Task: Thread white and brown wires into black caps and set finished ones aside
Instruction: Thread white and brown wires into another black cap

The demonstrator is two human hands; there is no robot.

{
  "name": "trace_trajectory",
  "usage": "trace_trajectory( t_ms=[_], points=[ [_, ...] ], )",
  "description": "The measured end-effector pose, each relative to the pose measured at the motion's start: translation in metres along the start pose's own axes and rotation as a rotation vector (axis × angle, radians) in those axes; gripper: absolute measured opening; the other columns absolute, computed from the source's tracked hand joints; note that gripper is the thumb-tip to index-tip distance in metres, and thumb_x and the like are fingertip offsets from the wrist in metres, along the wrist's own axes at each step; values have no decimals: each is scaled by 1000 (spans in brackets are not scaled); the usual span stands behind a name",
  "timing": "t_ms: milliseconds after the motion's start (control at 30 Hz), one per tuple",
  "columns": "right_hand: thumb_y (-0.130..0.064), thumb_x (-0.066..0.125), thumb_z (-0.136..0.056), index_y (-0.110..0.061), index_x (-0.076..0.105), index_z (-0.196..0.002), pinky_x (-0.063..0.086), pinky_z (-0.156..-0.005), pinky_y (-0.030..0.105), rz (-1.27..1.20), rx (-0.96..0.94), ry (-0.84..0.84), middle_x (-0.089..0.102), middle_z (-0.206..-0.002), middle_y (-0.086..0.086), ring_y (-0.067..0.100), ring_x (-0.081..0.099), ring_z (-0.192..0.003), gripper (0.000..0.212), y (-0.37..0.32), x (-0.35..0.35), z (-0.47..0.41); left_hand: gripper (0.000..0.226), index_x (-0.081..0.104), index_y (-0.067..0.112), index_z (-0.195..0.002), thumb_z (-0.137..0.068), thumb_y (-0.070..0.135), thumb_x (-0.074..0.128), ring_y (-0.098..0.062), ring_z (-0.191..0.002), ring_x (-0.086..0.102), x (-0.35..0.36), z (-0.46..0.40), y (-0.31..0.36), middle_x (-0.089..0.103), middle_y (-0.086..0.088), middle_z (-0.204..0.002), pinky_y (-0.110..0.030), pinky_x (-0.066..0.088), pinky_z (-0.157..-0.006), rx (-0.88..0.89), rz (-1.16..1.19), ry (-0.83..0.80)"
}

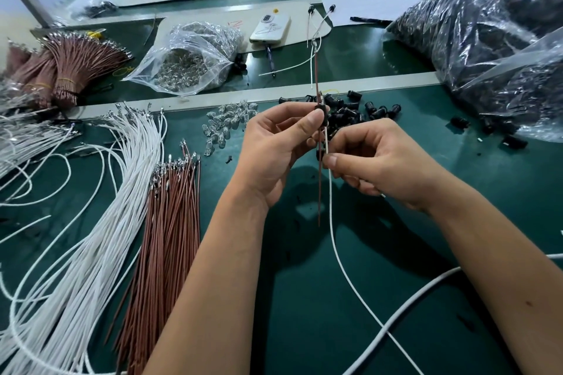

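My left hand (274, 146) pinches a black cap (324, 114) between thumb and fingers, above the green table. A brown wire (319, 192) runs through the cap, sticking out above it and hanging below. My right hand (374, 161) pinches a white wire (336, 253) just under the cap; the wire trails down across the table toward me. Loose black caps (359, 109) lie in a heap right behind my hands. Two finished wired caps (320, 18) rest farther back, next to a phone.
White wires (100, 222) and brown wires (170, 237) lie fanned at the left. Clear bulbs (225, 125) sit in a pile left of my hands, more in a plastic bag (195, 58). Large bags of black caps (487, 39) fill the right. A thick white cable (420, 298) crosses the near right.
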State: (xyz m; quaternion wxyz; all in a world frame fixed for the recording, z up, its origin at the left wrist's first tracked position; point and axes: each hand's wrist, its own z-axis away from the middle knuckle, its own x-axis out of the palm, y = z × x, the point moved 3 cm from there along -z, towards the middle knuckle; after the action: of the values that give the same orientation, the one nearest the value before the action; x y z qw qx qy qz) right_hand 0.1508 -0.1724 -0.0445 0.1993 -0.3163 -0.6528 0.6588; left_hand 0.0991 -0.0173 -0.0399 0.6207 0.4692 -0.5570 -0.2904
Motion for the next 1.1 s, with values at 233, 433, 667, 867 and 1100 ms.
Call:
trace_trajectory(
  t_ms=[233,433,667,867,1100],
  points=[
    [-2,70,-95,-5,67,-75,29,-37,16,-3,57,-35,53,-51,3,6,42,-38,20,0,-3,0,14,74,8,-89,-76,12,73,-17,-73,60,2,-1,-4,69,-12,-87,-23,55,-70,35,-27,-19],
    [-14,75,-95,-10,73,-82,35,-39,20,90,57,12,56,-59,8,11,46,-44,14,5,-3,0,9,76,13,-83,-77,13,71,-12,-66,60,5,-3,-3,72,-3,-79,-21,53,-68,45,37,-20],
    [-25,78,-92,-11,76,-87,39,-38,22,26,-128,256,63,-60,0,11,53,-47,15,0,-6,-3,12,72,10,-90,-89,0,66,-16,-72,62,3,-1,0,72,-4,-81,-23,54,-71,59,-41,-28],
    [-17,79,-92,-13,76,-88,41,-38,24,118,-244,286,62,-56,3,16,48,-38,6,-4,-7,-1,16,76,14,-86,-80,0,71,-16,-73,66,3,0,5,72,-4,-79,-26,55,-76,99,-17,-93],
    [-7,77,-92,-1,74,-91,41,-39,25,112,-311,279,62,-57,1,14,49,-42,7,-6,-5,-1,24,79,17,-81,-76,-6,73,-14,-78,69,5,1,8,75,-2,-82,-33,56,-85,176,-30,-125]
  ],
)
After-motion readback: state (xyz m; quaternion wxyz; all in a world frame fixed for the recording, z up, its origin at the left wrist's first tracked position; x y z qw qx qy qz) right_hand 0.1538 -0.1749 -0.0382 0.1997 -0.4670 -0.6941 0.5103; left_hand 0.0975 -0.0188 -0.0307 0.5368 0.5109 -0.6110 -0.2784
